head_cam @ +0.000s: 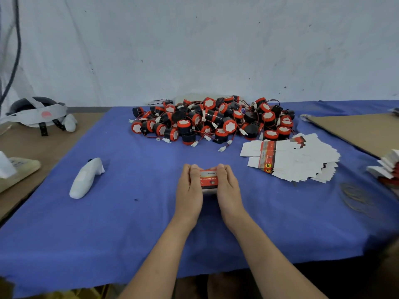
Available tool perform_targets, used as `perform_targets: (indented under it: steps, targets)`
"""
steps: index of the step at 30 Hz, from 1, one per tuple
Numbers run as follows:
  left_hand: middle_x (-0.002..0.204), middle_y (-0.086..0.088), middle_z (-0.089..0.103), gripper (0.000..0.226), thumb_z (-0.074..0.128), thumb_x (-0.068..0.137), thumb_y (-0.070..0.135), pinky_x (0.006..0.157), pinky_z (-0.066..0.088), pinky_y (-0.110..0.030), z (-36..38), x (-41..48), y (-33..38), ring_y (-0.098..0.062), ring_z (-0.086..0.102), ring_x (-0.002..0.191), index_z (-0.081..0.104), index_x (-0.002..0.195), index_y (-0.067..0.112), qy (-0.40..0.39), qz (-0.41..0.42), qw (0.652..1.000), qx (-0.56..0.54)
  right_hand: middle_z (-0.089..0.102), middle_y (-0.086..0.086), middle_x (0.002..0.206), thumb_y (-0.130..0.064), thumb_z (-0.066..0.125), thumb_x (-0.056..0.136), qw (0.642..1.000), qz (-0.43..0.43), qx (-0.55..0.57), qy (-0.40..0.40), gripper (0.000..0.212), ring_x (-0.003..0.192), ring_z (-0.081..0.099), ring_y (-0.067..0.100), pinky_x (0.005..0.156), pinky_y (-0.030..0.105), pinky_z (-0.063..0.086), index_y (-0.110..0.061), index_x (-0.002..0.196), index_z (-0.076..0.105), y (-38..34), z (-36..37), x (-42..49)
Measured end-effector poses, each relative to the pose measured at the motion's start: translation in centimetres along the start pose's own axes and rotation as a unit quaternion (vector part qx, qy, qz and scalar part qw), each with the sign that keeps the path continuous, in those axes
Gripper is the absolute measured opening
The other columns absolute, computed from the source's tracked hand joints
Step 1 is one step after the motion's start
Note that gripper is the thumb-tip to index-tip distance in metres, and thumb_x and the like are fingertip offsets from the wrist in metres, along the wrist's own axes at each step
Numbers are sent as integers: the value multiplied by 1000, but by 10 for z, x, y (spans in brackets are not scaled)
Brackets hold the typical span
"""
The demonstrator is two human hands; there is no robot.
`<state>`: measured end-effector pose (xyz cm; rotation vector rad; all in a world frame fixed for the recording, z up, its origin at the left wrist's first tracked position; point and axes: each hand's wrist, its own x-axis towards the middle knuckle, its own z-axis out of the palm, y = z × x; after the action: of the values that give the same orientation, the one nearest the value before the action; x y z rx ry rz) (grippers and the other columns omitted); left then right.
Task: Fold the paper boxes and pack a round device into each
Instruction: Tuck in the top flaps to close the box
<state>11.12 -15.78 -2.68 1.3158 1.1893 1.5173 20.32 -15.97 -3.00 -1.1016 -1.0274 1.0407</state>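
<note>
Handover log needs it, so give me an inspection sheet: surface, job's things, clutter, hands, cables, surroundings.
Surface: blue cloth on table.
Job's things: red-and-white printed paper box in both hands; heap of round black-and-red devices behind; fanned flat white box blanks, right.
Clutter: white plastic handheld object, left; grey headset with white strap, far left; brown cardboard sheet and rubber bands, right.
Hands: left hand and right hand grip the box.
Cables: red-black leads with white plugs on devices; dark cable hanging, far left.
Surroundings: pale wall.
</note>
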Motion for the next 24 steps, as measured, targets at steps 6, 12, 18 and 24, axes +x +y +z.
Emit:
perform_targets:
  steps: [6,12,18,24]
  targets:
    - [90,8,71,26,45,105,33,67,55,-19,-3,0,3,-7,69,84,65,91,25,7,8,1000,-19,74,-7,91,-36,45,106,1000,8,23,16,29,86,71,7,68,18,54,-23,97,69,-1,-1,-1]
    - [95,12,73,21,48,104,36,73,57,-23,-3,1,4,-5,70,91,67,100,29,3,-20,998,-55,74,4,99,-38,50,104,988,48,125,82,27,95,71,21,84,39,57,-29,92,72,-6,-5,2]
    - [106,10,70,26,57,92,46,69,58,-24,-2,-3,8,-5,69,97,64,110,29,-52,-2,997,-48,70,9,113,-37,48,105,977,68,167,113,25,104,69,26,88,43,57,-26,105,71,-14,-7,-3]
    - [94,3,75,15,63,96,35,66,59,-25,0,-4,15,-16,73,91,69,96,22,-90,-39,995,-12,71,-4,104,-37,53,103,973,56,145,173,24,95,70,15,62,19,54,-38,96,75,-28,-26,-22]
